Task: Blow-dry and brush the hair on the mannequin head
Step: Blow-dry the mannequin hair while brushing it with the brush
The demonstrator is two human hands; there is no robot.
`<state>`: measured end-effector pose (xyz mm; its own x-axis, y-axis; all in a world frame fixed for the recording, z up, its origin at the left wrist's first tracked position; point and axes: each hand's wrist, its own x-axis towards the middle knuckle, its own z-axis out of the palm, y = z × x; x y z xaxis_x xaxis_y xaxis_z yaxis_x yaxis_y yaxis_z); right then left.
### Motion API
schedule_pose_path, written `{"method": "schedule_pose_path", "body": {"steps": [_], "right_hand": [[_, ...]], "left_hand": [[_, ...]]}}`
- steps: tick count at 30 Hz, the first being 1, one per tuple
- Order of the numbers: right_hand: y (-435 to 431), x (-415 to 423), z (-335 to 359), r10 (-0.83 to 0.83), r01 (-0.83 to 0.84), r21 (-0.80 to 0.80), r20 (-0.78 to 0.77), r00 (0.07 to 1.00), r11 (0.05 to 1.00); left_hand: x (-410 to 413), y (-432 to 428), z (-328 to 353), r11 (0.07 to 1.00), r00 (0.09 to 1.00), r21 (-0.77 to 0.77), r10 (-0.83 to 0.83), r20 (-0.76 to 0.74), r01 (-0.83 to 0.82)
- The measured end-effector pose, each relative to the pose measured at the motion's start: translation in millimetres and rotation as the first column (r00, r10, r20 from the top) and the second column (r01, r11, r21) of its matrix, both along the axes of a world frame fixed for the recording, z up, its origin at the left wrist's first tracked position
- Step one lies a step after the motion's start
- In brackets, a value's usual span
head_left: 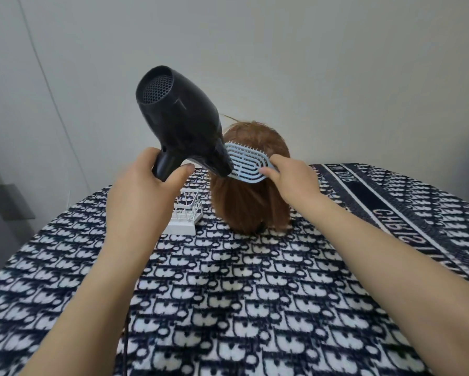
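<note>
With the left hand (pixel 144 183) gripping the hair dryer (pixel 179 123) and the right hand (pixel 290 177) pinching the brush (pixel 245 161) against the mannequin's hair (pixel 251 202) (upright on the blanket (pixel 255 294)), the person should draw the brush downward, nozzle following.

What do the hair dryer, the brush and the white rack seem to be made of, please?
By look: hair dryer, glossy black plastic, highlights on its shell; brush, pale blue moulded plastic, matte, slotted; white rack, thin bars on a base, coated wire or plastic, unclear.

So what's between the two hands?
The dryer nozzle and the blue brush, against the hair, as the head view shows.
</note>
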<state>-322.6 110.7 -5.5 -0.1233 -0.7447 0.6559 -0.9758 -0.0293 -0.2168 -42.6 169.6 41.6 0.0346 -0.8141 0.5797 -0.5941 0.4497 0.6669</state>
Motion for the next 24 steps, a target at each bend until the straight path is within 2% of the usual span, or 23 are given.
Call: {"method": "schedule_pose_path", "body": {"steps": [4, 8, 13, 19, 21, 24], "right_hand": [[2, 5, -23, 0.049, -0.042, 0.057, -0.133, 0.99, 0.997], [0, 5, -46, 0.057, -0.031, 0.134, -0.193, 0.98, 0.991], [-4, 8, -69, 0.032, 0.01, 0.226, -0.18, 0.983, 0.974], [1, 5, -98, 0.066, 0.03, 0.395, -0.226, 0.972, 0.918], [7, 7, -108, 0.097, -0.002, 0.405, -0.215, 0.972, 0.914], [15, 12, -124, 0.128, -0.016, 0.387, -0.265, 0.956, 0.922]], "left_hand": [[1, 0, 2, 1.0, 0.999, 0.004, -0.022, -0.035, 0.022], [0, -3, 0, 0.999, 0.998, 0.017, -0.043, -0.042, 0.044], [-2, -12, -7, 0.991, 0.988, 0.083, -0.099, -0.116, 0.109], [-3, -15, -13, 0.991, 0.992, 0.099, -0.083, -0.1, 0.093], [-3, -17, -14, 0.989, 0.991, 0.108, -0.087, -0.103, 0.099], [-3, -21, -16, 0.977, 0.972, 0.149, -0.122, -0.202, 0.153]]}}
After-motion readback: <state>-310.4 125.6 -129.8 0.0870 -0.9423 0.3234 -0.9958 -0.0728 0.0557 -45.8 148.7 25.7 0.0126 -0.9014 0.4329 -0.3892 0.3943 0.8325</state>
